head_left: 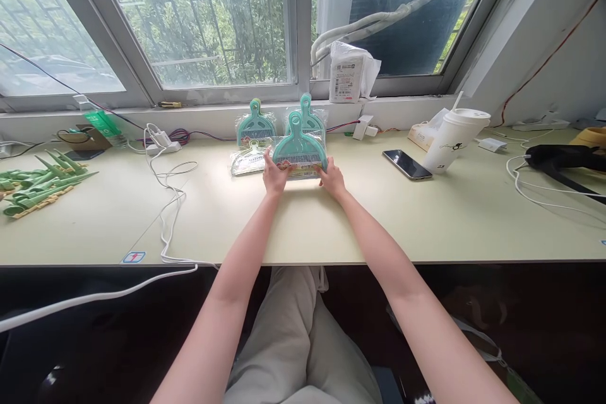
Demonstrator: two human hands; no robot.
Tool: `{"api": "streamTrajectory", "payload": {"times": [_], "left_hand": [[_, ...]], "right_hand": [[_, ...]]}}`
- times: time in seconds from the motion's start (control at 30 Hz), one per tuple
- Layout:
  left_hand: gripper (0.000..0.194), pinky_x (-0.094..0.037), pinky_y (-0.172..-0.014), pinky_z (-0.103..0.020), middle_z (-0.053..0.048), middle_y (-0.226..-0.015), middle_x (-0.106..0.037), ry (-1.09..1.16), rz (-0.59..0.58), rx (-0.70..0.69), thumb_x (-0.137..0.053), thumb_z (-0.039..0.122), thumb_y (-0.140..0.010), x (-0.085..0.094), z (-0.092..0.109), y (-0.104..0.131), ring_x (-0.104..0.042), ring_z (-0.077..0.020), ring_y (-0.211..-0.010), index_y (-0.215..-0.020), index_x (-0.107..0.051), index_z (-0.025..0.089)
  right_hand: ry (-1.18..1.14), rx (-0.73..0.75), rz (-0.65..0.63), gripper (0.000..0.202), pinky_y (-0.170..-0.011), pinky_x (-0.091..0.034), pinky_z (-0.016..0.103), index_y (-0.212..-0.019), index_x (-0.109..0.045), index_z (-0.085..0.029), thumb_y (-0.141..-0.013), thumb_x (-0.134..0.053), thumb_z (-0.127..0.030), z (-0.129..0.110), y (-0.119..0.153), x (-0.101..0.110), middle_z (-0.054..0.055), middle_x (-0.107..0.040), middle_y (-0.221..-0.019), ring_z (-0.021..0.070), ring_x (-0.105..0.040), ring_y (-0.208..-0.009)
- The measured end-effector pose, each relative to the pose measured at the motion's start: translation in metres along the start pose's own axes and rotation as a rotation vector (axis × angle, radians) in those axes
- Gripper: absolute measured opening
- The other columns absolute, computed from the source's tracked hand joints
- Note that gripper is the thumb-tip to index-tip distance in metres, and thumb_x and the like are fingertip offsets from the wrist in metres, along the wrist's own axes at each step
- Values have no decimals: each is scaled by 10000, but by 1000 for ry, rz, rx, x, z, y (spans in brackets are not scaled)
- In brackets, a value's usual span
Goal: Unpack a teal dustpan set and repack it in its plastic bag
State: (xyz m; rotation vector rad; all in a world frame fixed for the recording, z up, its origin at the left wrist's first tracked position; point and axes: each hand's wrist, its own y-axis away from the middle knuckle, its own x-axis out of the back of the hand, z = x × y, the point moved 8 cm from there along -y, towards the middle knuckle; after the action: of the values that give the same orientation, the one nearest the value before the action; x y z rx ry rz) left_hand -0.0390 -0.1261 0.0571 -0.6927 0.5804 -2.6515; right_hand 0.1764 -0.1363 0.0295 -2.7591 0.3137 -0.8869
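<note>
A green mini dustpan and brush set (298, 144) in clear wrapping is held upright between my two hands over the table. My left hand (275, 173) grips its lower left corner, fingers closed round the edge. At the lower right corner my right hand (333, 177) pinches the wrapper the same way. Behind it, one wrapped dustpan set (311, 115) leans toward the window wall, partly covered by the held one. Another wrapped dustpan set (255, 125) stands upright to the left. In front of that lies a pale wrapped set (250, 159), close to my left hand.
White cables (173, 202) cross the table on the left, near green pointed stalk-like pieces (42, 183) and a green-labelled bottle (101, 121). To the right are a phone (407, 165), a white cup with straw (454, 139), a tissue box (423, 134) and a black strap (558, 164).
</note>
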Motion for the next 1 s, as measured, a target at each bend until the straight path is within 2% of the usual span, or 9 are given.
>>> {"api": "streamTrajectory", "payload": {"times": [0.23,0.4,0.57,0.7,0.83,1.0], "left_hand": [[878,-443,-1008,-411,-118,-1302,-626,161,-35,-52,-790,214,-727,-6,-10,-8,-579,-292,-1214,-1483,-350,275],[794,-467,-1000,-422,-121,-1214,-660,234,-90,-69,-712,156,-778,-15,-17,-16,-619,-277,-1142,-1493,-382,255],[697,-498,-963,-391,-100,-1194,-670,267,-117,-126,-614,131,-835,-16,-17,-19,-630,-244,-1096,-1484,-409,275],[686,-532,-846,-352,-76,-991,-700,231,-106,-73,-670,192,-829,-15,-24,-20,-651,-190,-853,-1469,-429,236],[653,-530,-765,-306,-61,-921,-692,272,-110,-15,-755,280,-777,-15,-30,-22,-645,-161,-763,-1383,-524,205],[528,-544,-735,-311,-87,-937,-721,440,-295,9,-786,349,-715,-25,-31,-25,-687,-205,-835,-1178,-642,140]], "right_hand": [[60,-42,18,234,-735,-461,361,-1134,-467,-237,-978,-384,-391,7,-2,2,-35,-582,-522,269,-671,-704],[-22,-62,45,200,-701,-478,334,-1109,-472,-240,-973,-350,-322,18,-10,1,-13,-675,-719,215,-679,-641],[-171,-83,46,152,-658,-530,332,-1074,-453,-249,-970,-356,-303,24,-15,-1,-28,-678,-842,157,-639,-495],[-292,-127,65,100,-576,-559,300,-1019,-439,-246,-971,-371,-301,26,-14,0,-19,-666,-963,100,-591,-418],[-355,-171,88,75,-471,-538,248,-989,-428,-234,-972,-386,-293,30,-14,3,3,-650,-1044,65,-566,-392],[-393,-191,105,63,-423,-521,235,-981,-414,-228,-977,-389,-286,36,-17,5,16,-644,-1057,56,-559,-376]]}}
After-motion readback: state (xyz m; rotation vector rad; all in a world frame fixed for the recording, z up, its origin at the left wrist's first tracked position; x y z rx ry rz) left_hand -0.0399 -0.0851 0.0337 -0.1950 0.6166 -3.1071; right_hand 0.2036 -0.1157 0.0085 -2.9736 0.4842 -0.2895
